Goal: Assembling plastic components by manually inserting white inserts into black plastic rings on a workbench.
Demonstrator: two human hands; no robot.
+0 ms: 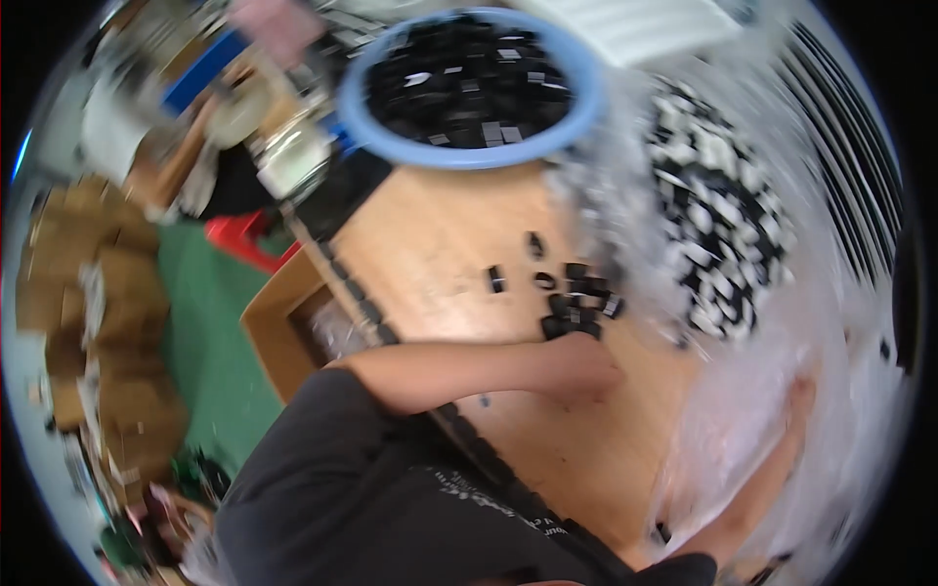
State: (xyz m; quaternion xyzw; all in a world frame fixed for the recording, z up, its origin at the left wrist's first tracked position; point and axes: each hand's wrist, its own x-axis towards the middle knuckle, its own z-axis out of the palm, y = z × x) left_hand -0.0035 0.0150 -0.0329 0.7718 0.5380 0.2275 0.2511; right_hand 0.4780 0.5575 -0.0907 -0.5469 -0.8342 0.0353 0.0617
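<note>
My left forearm reaches across the wooden table, and my left hand [584,365] is against a cluster of small black pieces [575,314]. Its fingers are turned away and blurred, so their grip is hidden. A few more pieces lie loose beyond it, among them a small black ring [544,280]. At the right, my right hand [801,398] is up against a large clear plastic bag [728,420], partly veiled by the film. Whether its fingers pinch the film does not show. Farther up, the bag holds a heap of black and white pieces [718,220].
A blue basin [469,156] full of black pieces stands at the table's far end. Beside the table's left edge is an open cardboard box [269,327]. A red stool [244,242] and stacked cartons [107,322] are on the left; another person's arm [186,151] is at far left.
</note>
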